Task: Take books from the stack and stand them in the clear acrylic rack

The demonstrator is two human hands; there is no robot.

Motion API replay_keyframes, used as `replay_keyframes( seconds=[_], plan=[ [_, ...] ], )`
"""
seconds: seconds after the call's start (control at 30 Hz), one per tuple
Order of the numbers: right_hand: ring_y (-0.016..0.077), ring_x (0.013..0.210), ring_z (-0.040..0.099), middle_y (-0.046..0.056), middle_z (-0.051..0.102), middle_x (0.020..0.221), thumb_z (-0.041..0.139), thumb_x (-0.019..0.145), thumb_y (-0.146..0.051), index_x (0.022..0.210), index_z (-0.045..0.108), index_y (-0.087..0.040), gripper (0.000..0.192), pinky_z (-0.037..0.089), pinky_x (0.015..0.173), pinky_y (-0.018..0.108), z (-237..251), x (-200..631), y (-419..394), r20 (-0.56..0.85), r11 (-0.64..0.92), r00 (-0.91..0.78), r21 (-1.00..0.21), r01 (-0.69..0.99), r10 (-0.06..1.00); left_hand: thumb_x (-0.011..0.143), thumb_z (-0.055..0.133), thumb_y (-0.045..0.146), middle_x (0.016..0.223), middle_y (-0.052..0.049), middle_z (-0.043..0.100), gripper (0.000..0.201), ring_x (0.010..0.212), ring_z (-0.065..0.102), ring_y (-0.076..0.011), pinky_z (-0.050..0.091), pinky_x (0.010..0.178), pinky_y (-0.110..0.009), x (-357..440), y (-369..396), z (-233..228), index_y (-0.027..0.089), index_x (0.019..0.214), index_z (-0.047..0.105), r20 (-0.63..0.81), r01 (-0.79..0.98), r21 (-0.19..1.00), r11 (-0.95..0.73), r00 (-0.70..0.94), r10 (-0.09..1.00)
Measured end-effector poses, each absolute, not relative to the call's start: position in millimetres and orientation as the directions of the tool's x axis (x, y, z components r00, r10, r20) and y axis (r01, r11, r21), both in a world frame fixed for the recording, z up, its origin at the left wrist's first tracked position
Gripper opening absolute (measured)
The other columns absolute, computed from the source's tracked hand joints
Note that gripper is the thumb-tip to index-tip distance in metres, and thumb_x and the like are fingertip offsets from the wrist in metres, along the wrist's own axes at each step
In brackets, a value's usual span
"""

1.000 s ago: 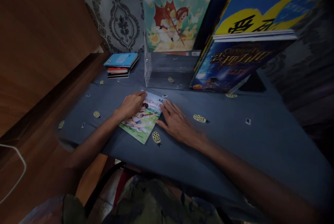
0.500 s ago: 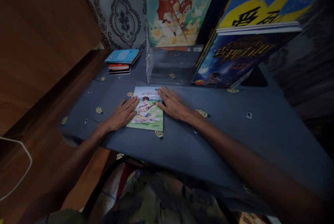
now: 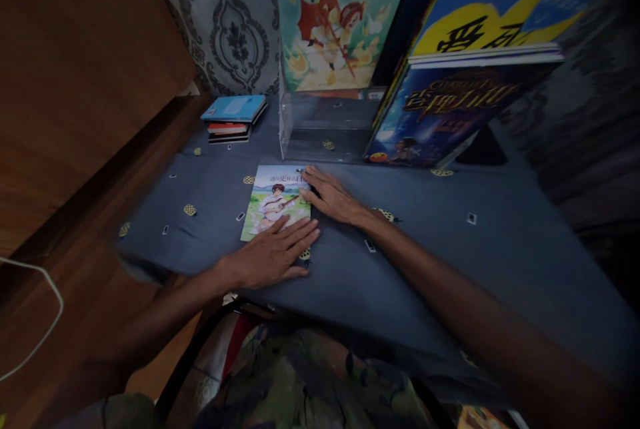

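Frame centre: left hand [image 3: 273, 254] flat, fingers spread, on lower edge of booklet [image 3: 277, 197]; right hand [image 3: 334, 198] flat, open, against its right edge; blue tabletop [image 3: 450, 249].

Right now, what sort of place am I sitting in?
Likely a home reading desk: picture books propped upright at the back, a small book pile, and a blue tablecloth against patterned wallpaper.

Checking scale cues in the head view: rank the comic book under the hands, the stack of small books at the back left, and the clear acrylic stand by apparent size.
1. clear acrylic stand
2. comic book
3. stack of small books; it lies farther away, so its true size is unsure.
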State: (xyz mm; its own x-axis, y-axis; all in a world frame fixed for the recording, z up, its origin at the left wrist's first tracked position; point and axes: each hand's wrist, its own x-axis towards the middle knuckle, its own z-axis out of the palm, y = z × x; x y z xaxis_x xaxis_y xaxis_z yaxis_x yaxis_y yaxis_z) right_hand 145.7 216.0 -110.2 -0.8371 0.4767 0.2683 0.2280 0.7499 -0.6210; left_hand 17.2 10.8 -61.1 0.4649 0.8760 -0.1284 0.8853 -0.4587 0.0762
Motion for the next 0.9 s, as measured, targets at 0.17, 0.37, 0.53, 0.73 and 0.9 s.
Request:
replay_keyframes(
  seconds=[0.17, 0.37, 0.53, 0.73, 0.9],
  plan=[
    [0.0318, 0.144, 0.041, 0.013, 0.052, 0.151, 0.032, 0.094, -0.074, 0.144, 0.054, -0.017, 0.079, 0.028, 0.121, 0.054, -105.5, 149.1, 222.2, 0.251, 0.588, -0.800, -0.795, 0.151, 0.545, 0.103, 0.028, 0.057, 0.167, -0.012, 0.017, 0.074, 0.156, 0.007, -0.0213, 0.003, 0.126, -0.041, 22.6, 44.1, -61.9, 0.015, 0.161, 0.011, -0.129, 0.851, 0.172, -0.497, 0.519, 0.845],
    [0.0273, 0.139, 0.048, 0.009, 0.054, 0.150, 0.039, 0.092, -0.075, 0.147, 0.050, -0.024, 0.076, 0.032, 0.120, 0.050, -105.2, 152.5, 222.9, 0.229, 0.407, -0.712, -0.910, 0.087, 0.664, 0.104, 0.022, 0.054, 0.167, -0.014, 0.015, 0.071, 0.156, 0.005, -0.0210, 0.001, 0.126, -0.040, 7.7, 88.1, -62.5, 0.011, 0.160, 0.015, -0.130, 0.857, 0.228, -0.462, 0.497, 0.858],
    [0.0262, 0.140, 0.048, 0.010, 0.052, 0.151, 0.039, 0.094, -0.071, 0.150, 0.046, -0.023, 0.074, 0.032, 0.120, 0.049, -107.3, 152.5, 220.2, 0.263, 0.436, -0.690, -0.896, 0.084, 0.674, 0.104, 0.023, 0.053, 0.167, -0.015, 0.014, 0.069, 0.156, 0.006, -0.0207, 0.001, 0.125, -0.040, -15.2, 113.6, -71.6, 0.013, 0.159, 0.017, -0.056, 0.889, 0.250, -0.384, 0.409, 0.911],
    [0.0282, 0.143, 0.043, 0.014, 0.049, 0.153, 0.035, 0.099, -0.060, 0.148, 0.047, -0.018, 0.066, 0.033, 0.119, 0.052, -107.4, 152.1, 214.1, 0.314, 0.681, -0.778, -0.707, 0.191, 0.544, 0.103, 0.030, 0.049, 0.164, -0.017, 0.025, 0.064, 0.155, 0.015, -0.0252, 0.010, 0.125, -0.046, -51.0, 112.6, -79.3, 0.013, 0.156, 0.028, 0.027, 0.957, 0.265, -0.117, 0.114, 0.993],
    [0.0306, 0.150, 0.031, 0.021, 0.036, 0.160, 0.039, 0.100, -0.051, 0.150, 0.042, -0.010, 0.065, 0.026, 0.121, 0.054, -104.0, 156.5, 194.1, 0.233, 0.817, -0.838, -0.456, 0.354, 0.493, 0.100, 0.038, 0.044, 0.161, -0.026, 0.025, 0.068, 0.153, 0.021, -0.0341, 0.022, 0.122, -0.050, -71.8, 84.0, -85.7, 0.002, 0.153, 0.028, 0.080, 0.911, 0.365, 0.192, -0.236, 0.968]
  ],
)
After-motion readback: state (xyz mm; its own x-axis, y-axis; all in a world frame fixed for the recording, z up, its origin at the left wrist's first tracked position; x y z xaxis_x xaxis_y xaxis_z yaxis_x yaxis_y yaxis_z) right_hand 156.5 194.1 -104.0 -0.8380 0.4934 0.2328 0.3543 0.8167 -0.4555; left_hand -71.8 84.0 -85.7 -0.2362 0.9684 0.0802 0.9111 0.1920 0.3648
